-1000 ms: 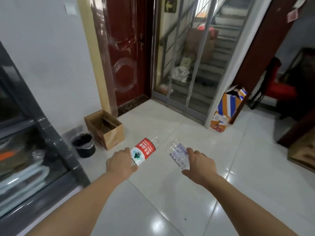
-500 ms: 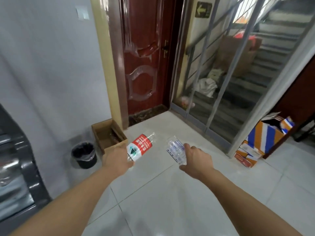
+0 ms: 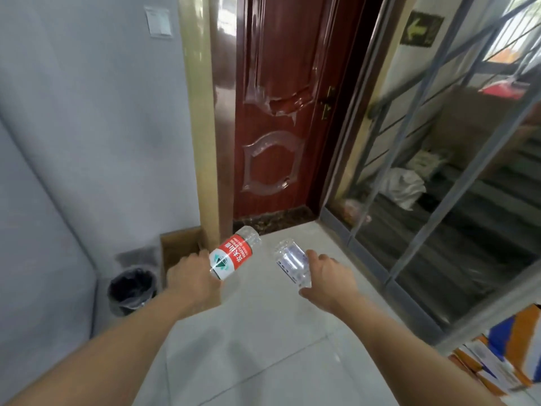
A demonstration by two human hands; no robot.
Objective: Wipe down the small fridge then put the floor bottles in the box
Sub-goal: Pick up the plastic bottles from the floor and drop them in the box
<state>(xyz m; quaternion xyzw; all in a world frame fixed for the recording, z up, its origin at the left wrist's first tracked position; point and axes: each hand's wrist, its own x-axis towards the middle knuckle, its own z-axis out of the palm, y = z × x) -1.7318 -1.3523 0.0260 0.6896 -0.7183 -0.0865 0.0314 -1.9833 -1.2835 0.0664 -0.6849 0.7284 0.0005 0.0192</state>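
A red door (image 3: 275, 118) stood at the far wall. Left of it, an open cardboard box (image 3: 178, 247) sat on the floor beside a black bin (image 3: 131, 288). The left hand (image 3: 193, 276) gripped a red-labelled bottle (image 3: 234, 253) just above the box; the right hand (image 3: 328, 276) clasped a clear bottle (image 3: 291, 263).

Both arms reach forward, the left hand (image 3: 191, 275) and right hand (image 3: 328, 276) each curled around a bottle, knuckles up.
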